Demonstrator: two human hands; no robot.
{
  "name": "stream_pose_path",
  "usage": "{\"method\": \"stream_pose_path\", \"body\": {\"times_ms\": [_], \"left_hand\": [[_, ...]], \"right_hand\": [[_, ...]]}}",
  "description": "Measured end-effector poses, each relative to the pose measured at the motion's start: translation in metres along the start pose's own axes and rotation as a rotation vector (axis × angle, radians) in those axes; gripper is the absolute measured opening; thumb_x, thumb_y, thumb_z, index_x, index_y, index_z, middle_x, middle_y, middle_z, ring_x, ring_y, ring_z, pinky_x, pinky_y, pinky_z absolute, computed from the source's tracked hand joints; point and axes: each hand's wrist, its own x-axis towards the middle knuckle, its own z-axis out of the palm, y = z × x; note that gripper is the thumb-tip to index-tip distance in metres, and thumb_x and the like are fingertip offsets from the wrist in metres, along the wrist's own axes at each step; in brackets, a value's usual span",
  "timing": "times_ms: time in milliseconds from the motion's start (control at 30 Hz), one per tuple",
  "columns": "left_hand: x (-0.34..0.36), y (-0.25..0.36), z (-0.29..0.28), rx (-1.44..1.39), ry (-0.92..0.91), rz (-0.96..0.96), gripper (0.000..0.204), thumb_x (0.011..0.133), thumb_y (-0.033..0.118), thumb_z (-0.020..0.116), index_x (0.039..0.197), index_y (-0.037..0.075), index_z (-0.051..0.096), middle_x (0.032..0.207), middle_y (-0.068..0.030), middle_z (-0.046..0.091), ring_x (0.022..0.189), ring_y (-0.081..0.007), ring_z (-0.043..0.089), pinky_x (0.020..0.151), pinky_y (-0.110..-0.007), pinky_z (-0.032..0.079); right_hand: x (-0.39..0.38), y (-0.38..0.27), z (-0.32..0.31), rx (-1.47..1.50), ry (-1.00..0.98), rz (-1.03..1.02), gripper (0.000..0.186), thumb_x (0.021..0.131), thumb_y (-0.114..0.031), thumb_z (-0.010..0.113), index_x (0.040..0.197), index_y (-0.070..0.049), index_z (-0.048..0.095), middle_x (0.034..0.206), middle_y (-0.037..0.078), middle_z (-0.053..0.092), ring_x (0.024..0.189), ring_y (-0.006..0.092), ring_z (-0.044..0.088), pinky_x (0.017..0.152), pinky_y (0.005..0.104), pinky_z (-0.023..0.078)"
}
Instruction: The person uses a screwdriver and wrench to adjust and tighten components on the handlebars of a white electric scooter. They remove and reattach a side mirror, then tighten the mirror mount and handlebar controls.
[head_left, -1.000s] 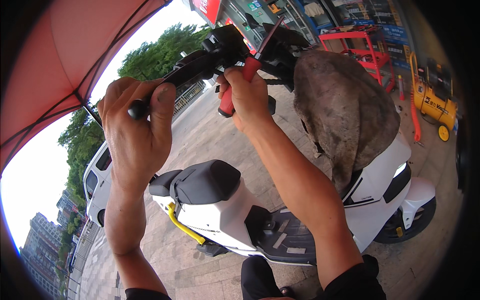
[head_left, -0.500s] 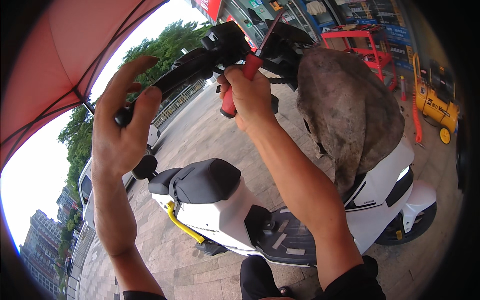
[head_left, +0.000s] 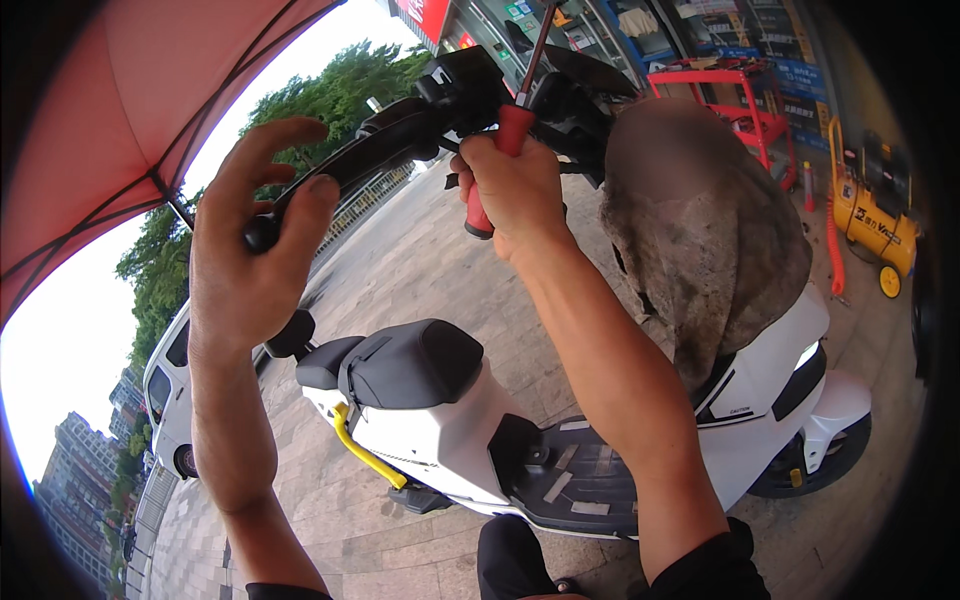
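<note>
Left fingers [head_left: 258,152] are hanging spread around a black lever [head_left: 365,158], apparently sitting attached to the handlebar housing [head_left: 466,76], while right fingers [head_left: 480,155] are gripping an upward-pointing red-handled screwdriver [head_left: 514,130].

The red tool handle [head_left: 514,130] looks smooth plastic, the cloth [head_left: 708,240] rough and matt.

The screwdriver [head_left: 514,130] had a red handle with a dark end, and the handlebar [head_left: 385,152] was black. The scooter [head_left: 450,435] was white with a dark grey seat [head_left: 415,365] and a yellow rail [head_left: 365,456]; the cloth [head_left: 710,235] was blotched brown and grey. The canopy [head_left: 130,100] was red with black ribs, the cart [head_left: 715,77] red, the compressor [head_left: 875,225] yellow with an orange-red hose [head_left: 833,250].
</note>
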Motion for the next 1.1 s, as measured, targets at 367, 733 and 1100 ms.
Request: {"method": "stream_pose_path", "body": {"times_ms": [367,733,1100], "left_hand": [[0.000,-0.005,0.002,-0.030,0.028,0.035,0.031,0.084,0.016,0.065,0.113,0.005,0.063,0.107,-0.0108,0.065,0.091,-0.0215,0.059,0.076,-0.033,0.050],[-0.001,-0.002,0.001,-0.002,0.038,0.031,0.032,0.085,0.024,0.067,0.109,0.003,0.063,0.098,-0.0139,0.064,0.079,-0.0227,0.061,0.072,-0.034,0.050],[-0.005,0.011,0.001,0.040,-0.015,-0.110,0.066,0.093,0.060,0.047,0.130,0.006,0.055,0.110,-0.0206,0.064,0.093,-0.0276,0.066,0.081,-0.041,0.050]], "right_hand": [[0.002,0.016,0.000,0.136,-0.006,-0.057,0.009,0.084,-0.011,0.062,0.083,-0.002,0.059,0.074,0.007,0.062,0.060,0.0135,0.055,0.058,0.0301,0.047],[0.003,0.029,0.001,0.502,-0.080,0.099,0.014,0.088,-0.017,0.064,0.088,-0.004,0.057,0.078,0.006,0.062,0.064,0.0141,0.055,0.059,0.0301,0.048],[-0.001,0.029,0.006,0.378,-0.019,-0.001,0.013,0.088,-0.018,0.065,0.086,-0.008,0.057,0.076,0.003,0.059,0.065,0.0108,0.054,0.063,0.0295,0.048]]}}
